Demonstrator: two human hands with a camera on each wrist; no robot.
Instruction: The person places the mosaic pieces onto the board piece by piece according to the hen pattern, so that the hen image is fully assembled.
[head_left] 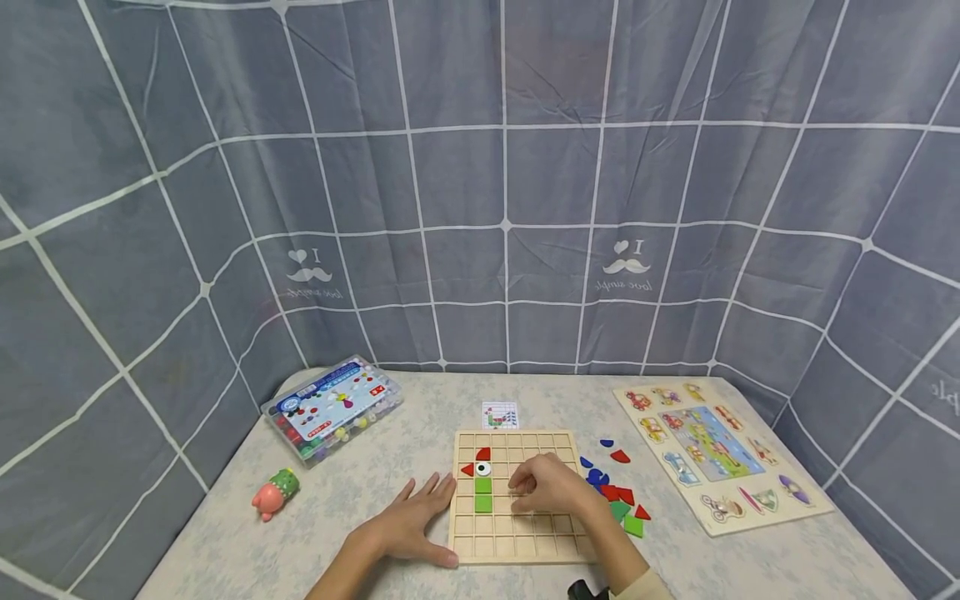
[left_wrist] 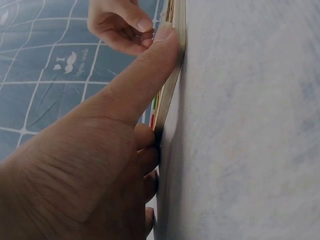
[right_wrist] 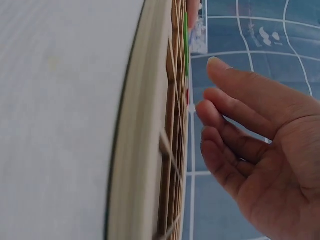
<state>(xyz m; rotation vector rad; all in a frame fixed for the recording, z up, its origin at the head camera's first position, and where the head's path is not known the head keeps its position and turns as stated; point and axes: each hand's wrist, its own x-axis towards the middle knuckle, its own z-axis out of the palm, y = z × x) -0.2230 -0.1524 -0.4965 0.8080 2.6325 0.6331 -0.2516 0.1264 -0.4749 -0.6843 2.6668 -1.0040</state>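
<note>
A wooden grid board [head_left: 517,547] lies on the table. Set in its left part are two green squares [head_left: 483,504], a white round piece with a black dot [head_left: 483,468], a red triangle [head_left: 468,470] and a red curved-edged piece [head_left: 483,454]. My left hand [head_left: 408,523] rests at the board's left side, fingers spread; its thumb [left_wrist: 150,62] touches the board's edge in the left wrist view. Over the middle of the board hovers my right hand [head_left: 551,485], fingers loosely bent, thumb apart from them and nothing between them in the right wrist view.
Loose blue pieces [head_left: 597,477], red pieces [head_left: 626,496] and green pieces [head_left: 633,526] lie right of the board. Behind it is a small pattern card [head_left: 500,415]. A picture puzzle [head_left: 697,517] lies far right; a plastic case [head_left: 333,408] and cactus-like toy [head_left: 275,493] are left.
</note>
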